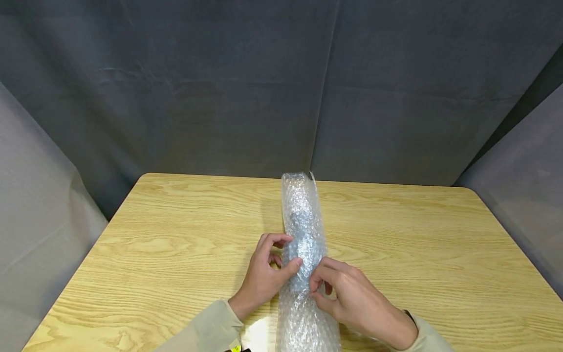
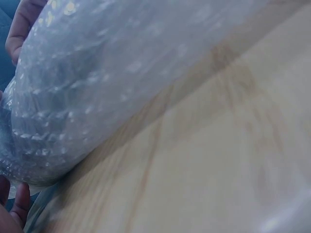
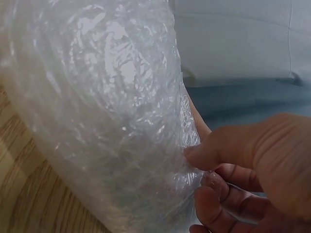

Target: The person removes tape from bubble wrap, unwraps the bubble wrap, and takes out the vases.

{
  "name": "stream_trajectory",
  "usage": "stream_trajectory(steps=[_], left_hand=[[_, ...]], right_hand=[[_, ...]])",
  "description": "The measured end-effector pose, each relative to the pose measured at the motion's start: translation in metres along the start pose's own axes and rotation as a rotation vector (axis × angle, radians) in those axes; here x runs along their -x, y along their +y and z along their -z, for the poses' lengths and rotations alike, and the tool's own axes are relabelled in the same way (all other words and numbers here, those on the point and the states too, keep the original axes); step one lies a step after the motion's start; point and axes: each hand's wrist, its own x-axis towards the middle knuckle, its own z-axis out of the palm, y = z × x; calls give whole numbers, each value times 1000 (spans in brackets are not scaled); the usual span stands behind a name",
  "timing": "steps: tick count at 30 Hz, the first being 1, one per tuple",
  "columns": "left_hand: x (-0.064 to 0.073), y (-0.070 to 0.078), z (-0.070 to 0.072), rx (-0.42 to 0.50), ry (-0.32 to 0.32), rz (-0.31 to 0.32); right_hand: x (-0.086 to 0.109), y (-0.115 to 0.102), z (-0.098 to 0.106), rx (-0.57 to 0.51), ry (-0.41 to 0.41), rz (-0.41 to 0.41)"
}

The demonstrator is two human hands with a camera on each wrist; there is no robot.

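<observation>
A long strip of clear bubble wrap runs from the near edge of the table to the far edge, wrapped over a bluish thing whose kind the layers hide. My left hand holds the wrapped bundle from the left, thumb on top and fingers at its side. On the right side, my right hand pinches the edge of the wrap between thumb and fingers. The right wrist view shows that thumb pressed against the sheet's edge. In the left wrist view the bubble wrap bulges over the wood, with fingertips at its left.
The wooden table has light grain and rounded far corners. A dark grey curtain hangs behind it, and paler cloth stands at both sides. A small yellow and black thing shows at the bottom, by the left sleeve.
</observation>
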Motion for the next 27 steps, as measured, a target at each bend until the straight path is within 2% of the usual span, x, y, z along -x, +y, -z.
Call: stream_trajectory(steps=[27], left_hand=[[0, 0, 0, -4, 1, 4]], right_hand=[[0, 2, -1, -3, 9, 29]])
